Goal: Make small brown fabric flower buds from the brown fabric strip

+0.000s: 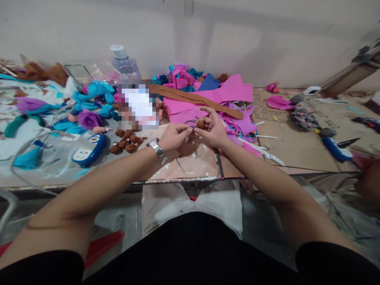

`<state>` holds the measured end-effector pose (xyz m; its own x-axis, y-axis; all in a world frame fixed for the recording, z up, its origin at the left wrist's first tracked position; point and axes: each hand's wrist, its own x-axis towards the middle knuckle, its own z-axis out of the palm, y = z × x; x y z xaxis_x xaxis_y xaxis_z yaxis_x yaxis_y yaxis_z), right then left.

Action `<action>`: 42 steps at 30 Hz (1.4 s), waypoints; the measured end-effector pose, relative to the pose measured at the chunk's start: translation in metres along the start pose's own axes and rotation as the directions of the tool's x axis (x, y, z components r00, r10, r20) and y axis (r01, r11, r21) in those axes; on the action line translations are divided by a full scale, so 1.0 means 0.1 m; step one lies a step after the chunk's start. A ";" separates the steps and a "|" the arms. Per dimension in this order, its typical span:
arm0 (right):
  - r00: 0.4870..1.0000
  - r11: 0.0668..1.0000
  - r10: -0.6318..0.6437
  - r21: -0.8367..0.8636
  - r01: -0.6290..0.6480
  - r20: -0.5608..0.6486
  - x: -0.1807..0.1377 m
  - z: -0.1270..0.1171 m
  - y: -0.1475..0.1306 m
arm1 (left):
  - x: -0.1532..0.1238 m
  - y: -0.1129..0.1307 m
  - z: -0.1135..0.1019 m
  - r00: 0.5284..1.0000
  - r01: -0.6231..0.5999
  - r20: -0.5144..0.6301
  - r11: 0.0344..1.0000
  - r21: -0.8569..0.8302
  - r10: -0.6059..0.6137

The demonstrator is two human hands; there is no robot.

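Cluttered surface (pixel 196 171). Right hand (pixel 215 131) grasps brown bundle (pixel 200 124); left hand (pixel 175 137) just beside, can't tell grip. Probably light, soft, crushable; pinch lightly at edge.

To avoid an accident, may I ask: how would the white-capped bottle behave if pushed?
The bottle looks taller than wide, so it might tip. It looks smooth and see-through, perhaps slippery; unclear contents leave its weight uncertain.
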<state>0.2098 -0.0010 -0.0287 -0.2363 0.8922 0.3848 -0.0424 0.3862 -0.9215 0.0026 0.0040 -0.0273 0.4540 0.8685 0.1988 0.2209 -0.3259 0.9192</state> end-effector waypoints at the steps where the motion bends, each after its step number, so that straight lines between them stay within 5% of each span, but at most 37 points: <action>1: 1.000 1.000 0.004 0.007 -0.004 0.002 0.00 0.00 -0.01 | 0.01 -0.01 0.00 1.000 0.012 0.003 0.999 -0.036 -0.012; 15: 1.000 0.999 0.026 0.025 -0.026 -0.003 -0.01 0.00 -0.07 | 0.08 -0.03 -0.04 0.996 -0.084 0.004 0.994 -0.064 0.084; 21: 0.995 0.999 0.014 0.030 -0.011 -0.096 0.02 -0.04 -0.05 | 0.08 -0.05 -0.02 0.994 0.040 -0.096 0.983 -0.179 -0.058; 25: 0.971 0.976 0.148 0.188 -0.112 -0.189 0.07 -0.04 -0.01 | 0.08 -0.05 -0.02 0.980 0.136 -0.103 0.952 -0.273 -0.170; 31: 0.948 0.896 0.309 0.359 -0.263 -0.078 0.03 0.02 -0.04 | 0.09 -0.05 -0.01 0.983 0.103 -0.110 0.934 -0.341 -0.149; 42: 0.934 0.860 0.357 0.392 -0.327 -0.003 -0.03 0.12 -0.11 | 0.06 -0.01 0.01 0.994 0.050 -0.076 0.962 -0.270 -0.073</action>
<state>0.1990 -0.0104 -0.0206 -0.2325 0.9721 0.0309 -0.3393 -0.0513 -0.9393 0.0057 0.0087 -0.0275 0.3697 0.9158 0.1569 0.0021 -0.1697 0.9855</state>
